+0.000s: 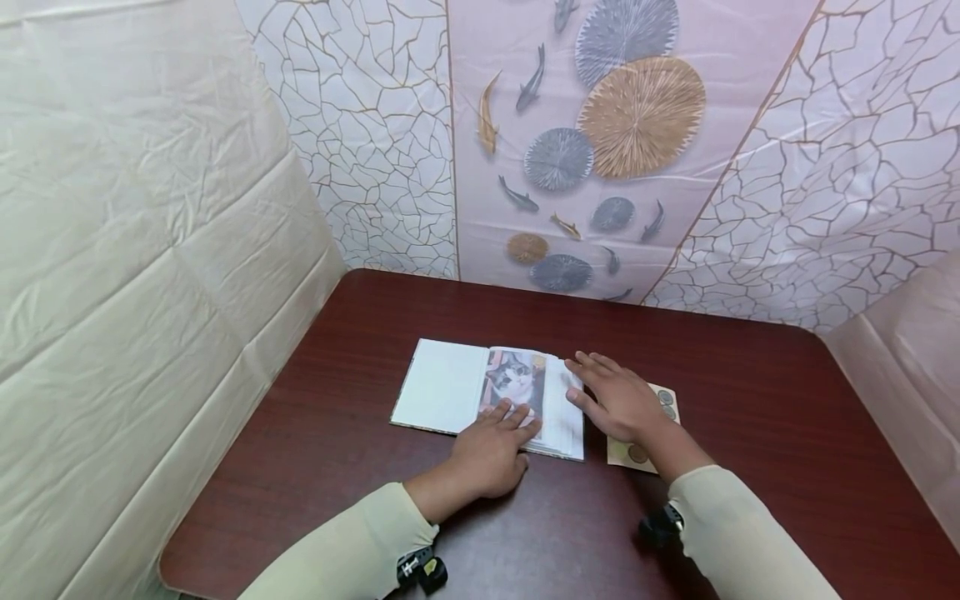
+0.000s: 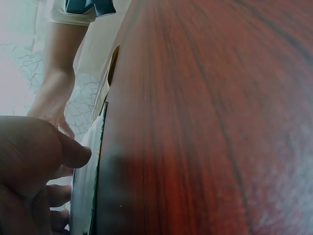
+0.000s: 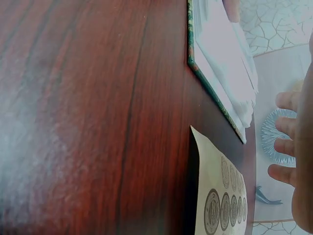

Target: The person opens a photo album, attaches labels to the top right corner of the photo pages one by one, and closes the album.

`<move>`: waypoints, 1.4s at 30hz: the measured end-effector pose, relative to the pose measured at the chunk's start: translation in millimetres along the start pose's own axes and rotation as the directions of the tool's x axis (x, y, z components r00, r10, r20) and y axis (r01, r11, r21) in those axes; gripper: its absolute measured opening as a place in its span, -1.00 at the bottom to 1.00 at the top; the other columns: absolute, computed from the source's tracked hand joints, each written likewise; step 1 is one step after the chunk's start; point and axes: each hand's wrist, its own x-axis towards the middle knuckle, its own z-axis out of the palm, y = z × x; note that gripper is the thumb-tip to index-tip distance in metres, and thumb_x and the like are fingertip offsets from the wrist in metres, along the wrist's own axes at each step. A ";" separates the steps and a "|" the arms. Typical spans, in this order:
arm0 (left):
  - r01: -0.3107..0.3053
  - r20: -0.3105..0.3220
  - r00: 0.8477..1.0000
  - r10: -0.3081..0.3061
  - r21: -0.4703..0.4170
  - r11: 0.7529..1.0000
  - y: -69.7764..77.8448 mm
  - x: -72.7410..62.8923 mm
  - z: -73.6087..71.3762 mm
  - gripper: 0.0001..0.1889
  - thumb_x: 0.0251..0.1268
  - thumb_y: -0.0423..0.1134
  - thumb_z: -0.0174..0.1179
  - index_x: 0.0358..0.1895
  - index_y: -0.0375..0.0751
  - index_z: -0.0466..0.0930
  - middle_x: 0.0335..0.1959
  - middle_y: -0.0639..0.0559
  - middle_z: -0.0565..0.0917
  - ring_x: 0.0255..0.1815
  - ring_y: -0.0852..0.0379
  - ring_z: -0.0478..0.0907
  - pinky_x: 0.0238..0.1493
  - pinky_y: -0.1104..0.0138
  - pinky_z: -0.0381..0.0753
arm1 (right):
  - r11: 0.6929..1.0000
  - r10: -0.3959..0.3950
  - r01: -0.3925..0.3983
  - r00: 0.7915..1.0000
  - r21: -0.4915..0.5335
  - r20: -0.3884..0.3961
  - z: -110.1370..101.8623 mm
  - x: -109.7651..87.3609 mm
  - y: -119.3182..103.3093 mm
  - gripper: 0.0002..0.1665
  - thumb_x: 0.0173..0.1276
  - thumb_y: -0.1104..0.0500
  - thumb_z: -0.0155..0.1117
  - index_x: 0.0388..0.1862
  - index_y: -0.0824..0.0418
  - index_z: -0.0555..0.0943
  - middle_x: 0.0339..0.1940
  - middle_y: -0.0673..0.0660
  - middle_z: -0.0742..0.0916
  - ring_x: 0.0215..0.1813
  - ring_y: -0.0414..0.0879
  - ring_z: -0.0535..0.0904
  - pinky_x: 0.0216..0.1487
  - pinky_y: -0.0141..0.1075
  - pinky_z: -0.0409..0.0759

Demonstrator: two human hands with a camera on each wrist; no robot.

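Note:
An album (image 1: 442,387) lies spread out on the dark red-brown table, its left side blank white. Beside the fold is a photo of a cat (image 1: 513,375), and the stack of pages to its right looks thick. My left hand (image 1: 487,454) rests on the photo's lower part with fingers spread. Over the album's right edge and a sheet of round coin-like stickers (image 1: 622,456), my right hand (image 1: 618,404) reaches with straight fingers. The right wrist view shows that hand raised above the sheet (image 3: 208,171), holding nothing. The sheet's middle is hidden beneath it in the head view.
Bare tabletop (image 1: 757,400) stretches to the right of the sheet and behind the album. A patterned curtain (image 1: 555,233) hangs at the table's back edge, and pale cloth (image 1: 150,275) stands along the left side.

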 end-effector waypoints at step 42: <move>0.025 -0.174 0.985 -0.019 0.029 0.999 -8.7 10.0 -3.3 -0.64 0.53 -0.03 0.16 0.31 0.23 0.65 0.30 0.29 0.60 0.36 0.14 0.50 -0.12 0.12 0.72 | 0.984 -0.176 0.176 0.984 0.014 -0.019 10.9 -43.8 -28.5 -0.24 0.54 -0.29 0.09 0.56 0.06 0.40 0.52 0.09 0.48 0.54 0.11 0.31 0.28 0.23 0.44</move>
